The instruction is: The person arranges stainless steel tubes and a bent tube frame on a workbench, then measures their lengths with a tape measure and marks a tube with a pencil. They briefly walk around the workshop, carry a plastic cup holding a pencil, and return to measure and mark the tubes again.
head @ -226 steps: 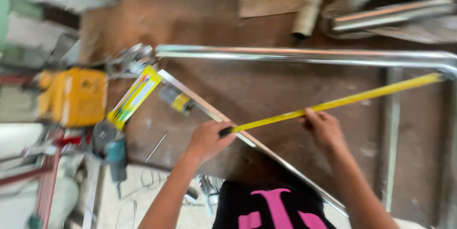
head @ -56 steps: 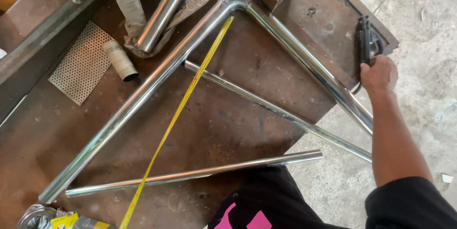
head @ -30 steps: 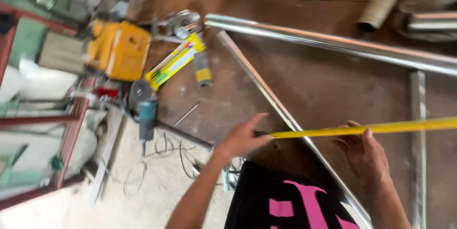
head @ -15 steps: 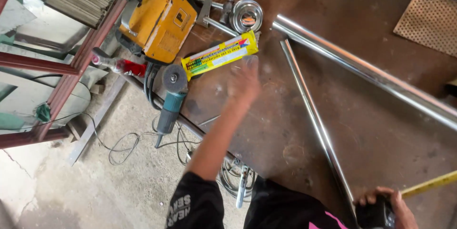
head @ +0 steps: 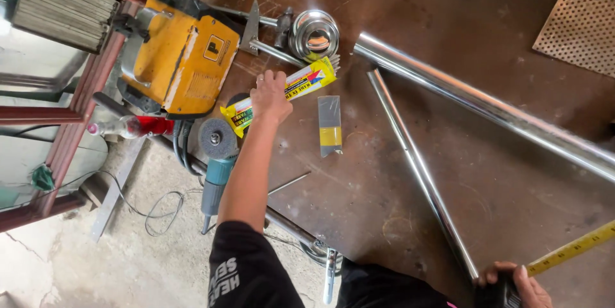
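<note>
My left hand (head: 271,95) reaches out across the rusty steel table and rests on a long yellow box (head: 282,92) that lies next to a yellow welding machine (head: 181,58). At the bottom right my right hand (head: 520,285) grips the dark case of a tape measure (head: 496,295); its yellow blade (head: 573,248) runs off to the right edge. The end of a thin shiny steel tube (head: 416,167) lies just beside my right hand.
A thick shiny pipe (head: 487,106) crosses the table's upper right. A small grey and yellow packet (head: 330,125), a round metal cap (head: 314,32), an angle grinder (head: 216,154) and a perforated sheet (head: 576,23) lie around. Red frames (head: 70,135) and cables stand left.
My view swung left and closer to the table. My left hand moved from near the tape blade out to the yellow box, while my right hand kept hold of the tape measure.
</note>
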